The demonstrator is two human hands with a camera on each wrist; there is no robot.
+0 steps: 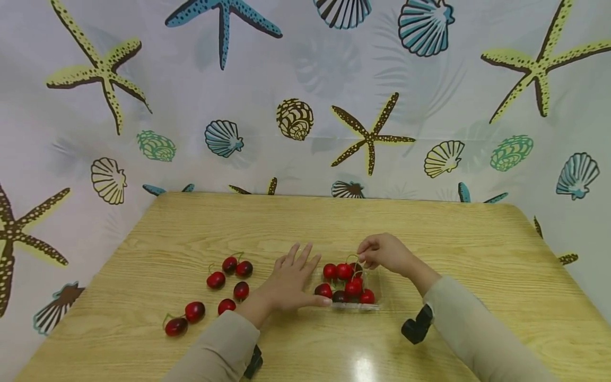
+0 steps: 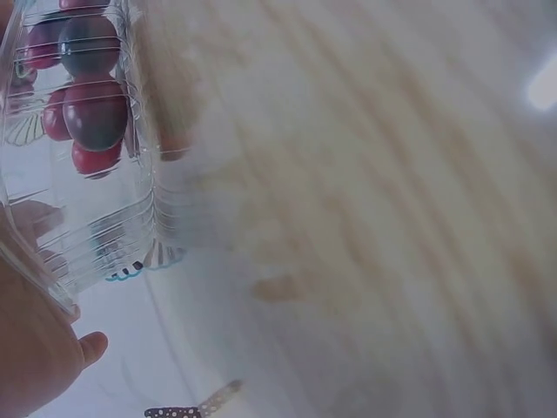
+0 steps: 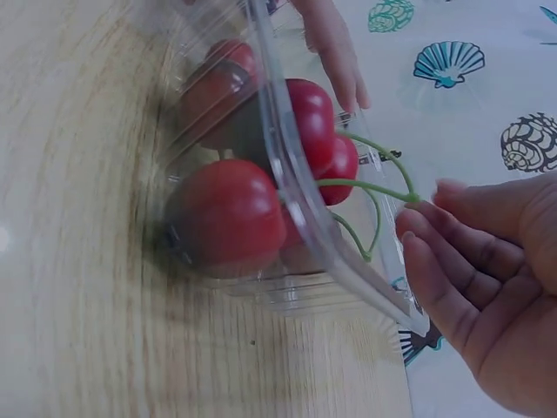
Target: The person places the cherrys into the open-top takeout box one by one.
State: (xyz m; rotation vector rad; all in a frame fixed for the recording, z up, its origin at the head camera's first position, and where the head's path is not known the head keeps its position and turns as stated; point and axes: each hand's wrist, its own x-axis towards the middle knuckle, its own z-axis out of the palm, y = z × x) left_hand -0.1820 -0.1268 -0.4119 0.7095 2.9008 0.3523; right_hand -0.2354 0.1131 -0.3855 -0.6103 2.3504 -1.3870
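Note:
A clear plastic box [image 1: 375,306] on the table holds several red and dark red cherries [image 1: 353,287] with green stems. My left hand [image 1: 291,284] lies at the box's left side, fingers spread and thumb along its near edge. Part of that hand shows beside the box wall [image 2: 130,205] in the left wrist view. At the box's far right corner, my right hand [image 1: 386,253] has thumb and fingertips at the joined end of a pair of cherry stems [image 3: 383,187], seemingly pinching it. Those cherries [image 3: 312,122] sit inside the box.
Left of the box, several more cherries lie on the wooden table: a pair [image 1: 176,326] nearest the front, another pair [image 1: 237,266] farther back, and others close to my left forearm. A curtain [image 1: 305,69] printed with starfish and shells hangs behind the table.

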